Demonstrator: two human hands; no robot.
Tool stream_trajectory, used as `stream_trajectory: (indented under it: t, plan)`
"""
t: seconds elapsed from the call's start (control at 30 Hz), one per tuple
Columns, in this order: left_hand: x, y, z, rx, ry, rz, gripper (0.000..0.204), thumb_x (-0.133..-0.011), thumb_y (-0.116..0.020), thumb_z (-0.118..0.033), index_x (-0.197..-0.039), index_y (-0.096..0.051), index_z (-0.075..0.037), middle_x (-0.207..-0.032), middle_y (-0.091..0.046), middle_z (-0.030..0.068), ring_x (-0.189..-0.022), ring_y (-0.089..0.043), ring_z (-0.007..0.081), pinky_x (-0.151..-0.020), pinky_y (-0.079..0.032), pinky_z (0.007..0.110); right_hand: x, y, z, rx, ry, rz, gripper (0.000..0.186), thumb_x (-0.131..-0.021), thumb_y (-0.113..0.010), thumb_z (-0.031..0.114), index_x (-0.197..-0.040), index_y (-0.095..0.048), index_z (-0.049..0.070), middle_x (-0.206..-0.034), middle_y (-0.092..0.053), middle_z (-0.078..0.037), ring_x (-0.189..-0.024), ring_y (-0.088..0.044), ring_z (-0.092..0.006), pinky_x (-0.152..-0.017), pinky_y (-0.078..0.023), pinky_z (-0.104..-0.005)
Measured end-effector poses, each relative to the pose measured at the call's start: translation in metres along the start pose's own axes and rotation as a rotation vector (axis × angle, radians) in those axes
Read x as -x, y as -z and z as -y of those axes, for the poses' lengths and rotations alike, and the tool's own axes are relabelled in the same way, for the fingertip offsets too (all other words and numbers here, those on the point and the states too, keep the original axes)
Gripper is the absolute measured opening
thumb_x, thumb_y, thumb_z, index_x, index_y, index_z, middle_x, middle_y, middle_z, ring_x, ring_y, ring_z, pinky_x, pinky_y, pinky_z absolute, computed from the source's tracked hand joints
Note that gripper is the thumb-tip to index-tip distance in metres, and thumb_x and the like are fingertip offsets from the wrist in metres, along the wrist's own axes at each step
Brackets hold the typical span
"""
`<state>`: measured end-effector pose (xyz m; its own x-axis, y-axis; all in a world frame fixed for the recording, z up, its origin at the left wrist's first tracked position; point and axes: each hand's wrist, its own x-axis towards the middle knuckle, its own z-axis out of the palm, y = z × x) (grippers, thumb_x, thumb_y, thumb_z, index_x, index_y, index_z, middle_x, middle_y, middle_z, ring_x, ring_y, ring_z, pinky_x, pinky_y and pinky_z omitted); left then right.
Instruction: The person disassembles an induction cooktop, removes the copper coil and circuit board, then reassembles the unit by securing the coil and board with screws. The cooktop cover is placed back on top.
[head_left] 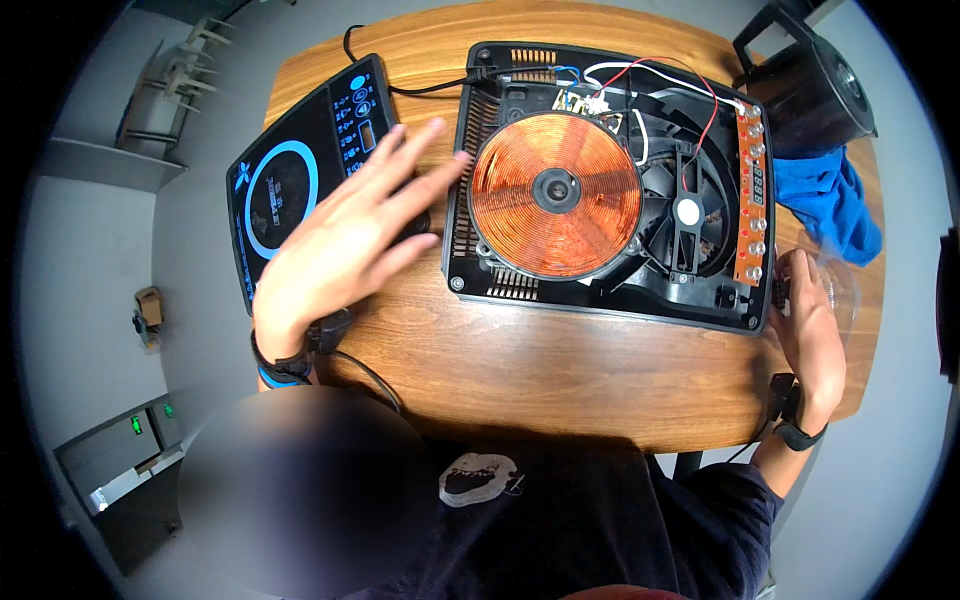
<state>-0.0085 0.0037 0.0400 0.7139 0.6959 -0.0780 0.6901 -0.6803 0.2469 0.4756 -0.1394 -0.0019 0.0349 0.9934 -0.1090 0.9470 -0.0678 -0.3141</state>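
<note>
An opened induction cooker base [600, 305] lies on the wooden table, its insides facing up. A round copper coil [520, 215] fills its left half, and a black fan [688, 212] sits to the right of the coil. Along the right side runs an orange circuit board [752, 200] with buttons and a small display. My left hand [340, 230] is held out with fingers spread, over the cooker's black glass top panel [282, 200], its fingertips near the base's left edge. My right hand [808, 315] bends its fingers down at a clear plastic dish [845, 290]; what they grip is hidden.
A black kettle [810, 90] stands at the far right of the wooden table [480, 375], beside a crumpled blue cloth [830, 195]. A black power cord [430, 88] enters the base at the far left. Thin cables hang from both my wrists.
</note>
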Motion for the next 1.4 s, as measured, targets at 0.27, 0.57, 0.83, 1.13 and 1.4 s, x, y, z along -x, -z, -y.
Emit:
stream_trajectory:
  t: [0.27,0.57,0.83,1.13,1.4]
  plan:
    - [0.044,0.002,0.039,0.069,0.393,0.208,0.12,-0.079,-0.1,-0.021,-0.18,-0.035,-0.026,-0.189,-0.016,0.0229,-0.172,-0.021,0.0493,-0.138,-0.034,0.056,-0.007,0.021,0.025,0.144,0.043,-0.056,0.023,-0.104,-0.07,0.002,-0.126,-0.062,0.0,-0.122,-0.066,-0.023,-0.113,-0.066,-0.0505,-0.091,-0.054,-0.0546]
    - [0.056,-0.015,0.047,0.022,0.382,0.24,0.11,-0.088,-0.092,-0.014,-0.18,-0.034,-0.031,-0.189,-0.019,0.0178,-0.17,-0.022,0.0515,-0.136,-0.037,0.06,-0.043,0.041,0.11,0.134,0.169,-0.077,0.021,-0.105,-0.075,0.011,-0.123,-0.067,0.003,-0.115,-0.071,-0.019,-0.103,-0.072,-0.0448,-0.086,-0.058,-0.0514]
    - [0.095,0.014,0.054,0.1,0.309,0.167,0.09,-0.099,-0.082,-0.019,-0.179,-0.038,-0.02,-0.188,-0.026,0.0183,-0.169,-0.03,0.0482,-0.136,-0.037,0.056,-0.143,0.015,0.193,-0.085,0.828,-0.107,0.023,-0.103,-0.077,0.013,-0.118,-0.065,0.001,-0.109,-0.069,-0.02,-0.104,-0.072,-0.0433,-0.09,-0.059,-0.0489]
    - [0.139,0.037,0.053,0.04,0.388,0.192,0.084,-0.101,-0.08,-0.02,-0.176,-0.043,-0.014,-0.184,-0.033,0.0222,-0.165,-0.037,0.0518,-0.134,-0.039,0.056,-0.263,-0.03,0.221,-0.079,0.988,-0.091,0.026,-0.096,-0.082,0.008,-0.12,-0.074,0.0,-0.112,-0.077,-0.022,-0.108,-0.073,-0.0461,-0.093,-0.06,-0.0521]
    - [0.114,0.008,0.049,0.098,0.328,0.307,0.075,-0.106,-0.075,-0.037,-0.173,-0.048,-0.016,-0.181,-0.036,0.0283,-0.159,-0.046,0.0542,-0.127,-0.049,0.056,-0.284,-0.036,0.211,-0.103,0.856,-0.045,0.021,-0.096,-0.082,0.004,-0.115,-0.076,-0.003,-0.104,-0.079,-0.023,-0.1,-0.078,-0.0431,-0.086,-0.062,-0.0477]
